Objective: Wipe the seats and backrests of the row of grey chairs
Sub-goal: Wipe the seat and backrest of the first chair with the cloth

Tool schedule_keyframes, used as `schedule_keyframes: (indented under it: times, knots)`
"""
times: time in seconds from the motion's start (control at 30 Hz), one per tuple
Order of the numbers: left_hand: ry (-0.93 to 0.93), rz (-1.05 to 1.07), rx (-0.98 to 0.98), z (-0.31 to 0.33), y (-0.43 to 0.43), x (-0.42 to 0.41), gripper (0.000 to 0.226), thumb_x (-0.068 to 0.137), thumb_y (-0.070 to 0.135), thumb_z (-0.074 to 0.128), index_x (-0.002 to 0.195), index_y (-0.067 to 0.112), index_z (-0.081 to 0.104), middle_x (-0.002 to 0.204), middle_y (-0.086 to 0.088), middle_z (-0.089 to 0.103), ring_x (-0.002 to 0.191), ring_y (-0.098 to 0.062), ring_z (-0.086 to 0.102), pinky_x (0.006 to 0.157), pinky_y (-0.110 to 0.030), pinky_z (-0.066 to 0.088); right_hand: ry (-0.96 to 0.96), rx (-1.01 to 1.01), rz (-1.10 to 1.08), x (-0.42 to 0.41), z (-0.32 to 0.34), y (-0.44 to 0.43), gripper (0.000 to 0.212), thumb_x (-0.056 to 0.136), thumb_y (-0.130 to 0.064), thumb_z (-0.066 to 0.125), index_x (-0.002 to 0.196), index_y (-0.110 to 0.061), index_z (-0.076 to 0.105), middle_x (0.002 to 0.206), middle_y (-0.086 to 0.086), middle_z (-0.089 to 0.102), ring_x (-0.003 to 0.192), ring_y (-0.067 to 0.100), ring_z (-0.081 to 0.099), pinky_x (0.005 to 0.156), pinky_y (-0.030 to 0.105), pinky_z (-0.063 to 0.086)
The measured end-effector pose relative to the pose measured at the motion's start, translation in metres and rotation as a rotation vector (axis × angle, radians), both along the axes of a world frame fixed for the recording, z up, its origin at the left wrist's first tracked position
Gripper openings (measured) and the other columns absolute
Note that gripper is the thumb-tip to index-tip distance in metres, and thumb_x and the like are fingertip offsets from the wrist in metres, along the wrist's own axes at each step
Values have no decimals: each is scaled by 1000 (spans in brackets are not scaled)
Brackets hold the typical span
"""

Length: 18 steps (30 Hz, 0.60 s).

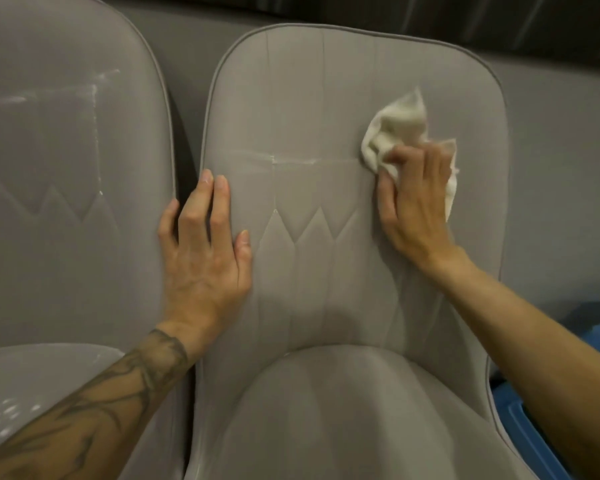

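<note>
The right hand (pixel 416 202) has its fingers curled over a crumpled off-white cloth (pixel 395 126) and presses it against the backrest (pixel 309 98) of the nearer grey chair. The hand sits at about two o'clock on that panel, close to the piped edge, and the loose end of the cloth sticks up toward twelve. The left hand (pixel 205 258) lies flat with straight fingers at about nine o'clock on the same backrest. It holds nothing, and its fingertips reach the rim beside the gap to the neighbouring chair, so it appears to be bracing the chair.

From the cloth toward nine o'clock, a pale white streak (pixel 291 161) runs along the horizontal seam, with a few flecks below it at the points of the stitched zigzag. The step in hand looks like wiping this backrest. The next move probably calls for drawing the cloth leftward along that seam with firm pressure, then working downward.

The seat (pixel 343 410) at six o'clock looks not yet wiped, though I cannot tell for sure. The left chair's backrest (pixel 66 133) at nine o'clock bears heavier white smears (pixel 97 84), and its seat (pixel 32 375) at seven has white spots. A blue object (pixel 520 427) shows at four o'clock.
</note>
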<state>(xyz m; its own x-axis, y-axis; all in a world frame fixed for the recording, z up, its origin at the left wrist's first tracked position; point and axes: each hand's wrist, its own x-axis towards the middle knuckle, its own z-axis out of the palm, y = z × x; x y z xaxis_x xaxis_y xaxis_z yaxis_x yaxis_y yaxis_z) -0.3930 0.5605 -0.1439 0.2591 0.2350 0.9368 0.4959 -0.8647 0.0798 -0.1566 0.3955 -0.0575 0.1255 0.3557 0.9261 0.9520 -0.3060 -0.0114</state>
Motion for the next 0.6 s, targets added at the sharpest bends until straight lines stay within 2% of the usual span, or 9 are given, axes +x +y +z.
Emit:
schedule_keyframes:
  times: [0.07, 0.13, 0.2, 0.27, 0.33, 0.4, 0.43, 0.5, 0.6]
  knots:
    - [7, -5, -8, 1, -1, 0, 66, 105, 28, 44, 162, 2, 26, 167, -21, 30, 152, -31, 32, 125, -53, 25, -53, -89, 43, 1, -6, -12, 19, 99, -12, 53, 115, -4, 53, 116, 21, 49, 110, 32, 42, 104, 45, 36]
    - [7, -3, -12, 1, -2, -1, 66, 105, 28, 45, 162, 1, 26, 167, -22, 31, 152, -32, 32, 125, -53, 25, -134, -75, 25, 9, 12, -10, 15, 104, -17, 48, 114, -8, 52, 112, 19, 51, 103, 31, 45, 96, 47, 43]
    - [4, -3, -9, 2, -3, -1, 66, 104, 27, 45, 162, 1, 27, 166, -22, 31, 152, -31, 31, 124, -53, 25, -180, -3, -21, 16, 39, 1, 16, 107, -26, 44, 116, -14, 49, 111, 13, 50, 95, 27, 48, 76, 30, 41]
    - [1, 0, -12, 1, -3, -1, 66, 104, 27, 45, 162, 0, 27, 166, -22, 31, 152, -31, 30, 124, -53, 25, -158, 85, -83, 13, 54, 15, 19, 109, -33, 40, 120, -19, 48, 115, 6, 48, 90, 18, 49, 60, 18, 26]
    - [2, 1, -9, 1, -3, 0, 65, 105, 27, 44, 162, 0, 27, 166, -22, 31, 152, -31, 31, 124, -54, 26, -135, 139, -141, 8, 40, 20, 21, 108, -32, 42, 120, -19, 53, 115, 7, 53, 91, 21, 53, 63, 21, 31]
    - [6, 3, -7, 2, -2, 0, 65, 105, 28, 43, 162, 1, 26, 166, -22, 31, 152, -32, 32, 124, -54, 27, -188, 114, -156, 5, 12, 15, 23, 107, -28, 48, 115, -13, 63, 111, 13, 60, 90, 31, 57, 72, 36, 46]
    - [8, 4, -7, 1, -2, 0, 65, 105, 28, 43, 162, 1, 26, 167, -21, 30, 152, -32, 32, 124, -55, 27, -234, 78, -168, 3, -1, 11, 23, 106, -27, 50, 112, -11, 66, 107, 16, 62, 87, 35, 58, 75, 43, 48]
    - [14, 4, -11, 1, -2, 0, 66, 105, 28, 43, 162, 1, 26, 167, -21, 30, 152, -32, 33, 124, -55, 27, -308, 10, -182, 5, -9, 5, 22, 106, -26, 51, 107, -9, 65, 104, 18, 63, 84, 37, 56, 78, 45, 44]
    - [12, -1, -10, 1, -1, 0, 66, 105, 28, 43, 163, 2, 25, 168, -21, 29, 153, -30, 31, 124, -54, 26, -303, 116, -246, 12, 28, 20, 19, 107, -30, 47, 109, -14, 56, 105, 18, 61, 94, 29, 45, 82, 41, 32]
